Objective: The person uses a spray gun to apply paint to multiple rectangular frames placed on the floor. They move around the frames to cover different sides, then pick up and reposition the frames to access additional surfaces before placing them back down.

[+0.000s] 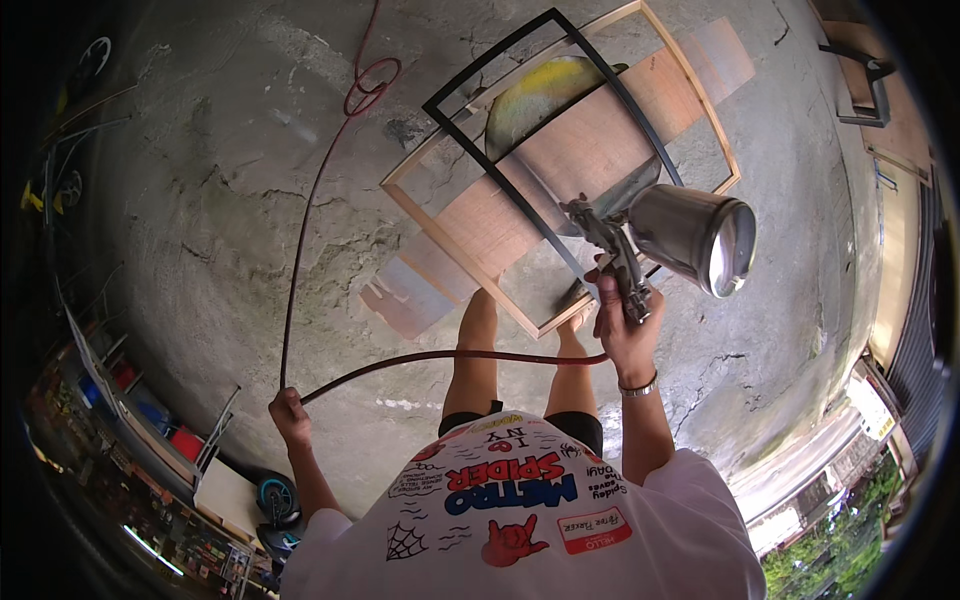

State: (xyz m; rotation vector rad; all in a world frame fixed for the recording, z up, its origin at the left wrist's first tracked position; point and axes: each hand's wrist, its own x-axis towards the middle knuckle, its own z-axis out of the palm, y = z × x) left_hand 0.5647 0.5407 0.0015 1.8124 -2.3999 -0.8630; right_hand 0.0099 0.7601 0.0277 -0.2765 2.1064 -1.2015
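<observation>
My right hand (630, 320) grips a metal spray gun (615, 240) with a large silver cup (690, 245) on its right; a dark red hose runs from below that hand. My left hand (292, 415), at lower left, is closed round the hose (450, 355). Beyond the gun, a dark rectangular frame (471, 138) and a pale wooden frame (706, 90) lie across a long plywood board (590, 135). A rounded piece with yellow and grey paint (535, 95) shows between them. The gun hides part of the dark frame's near end.
Cracked concrete floor (220, 250) surrounds this, with looped hose (372, 85) at upper left. Metal racks with red and blue items (185, 440) and a wheel (275, 495) stand at lower left. A dark bracket-like object (860, 115) rests on boards at upper right. Greenery shows at lower right.
</observation>
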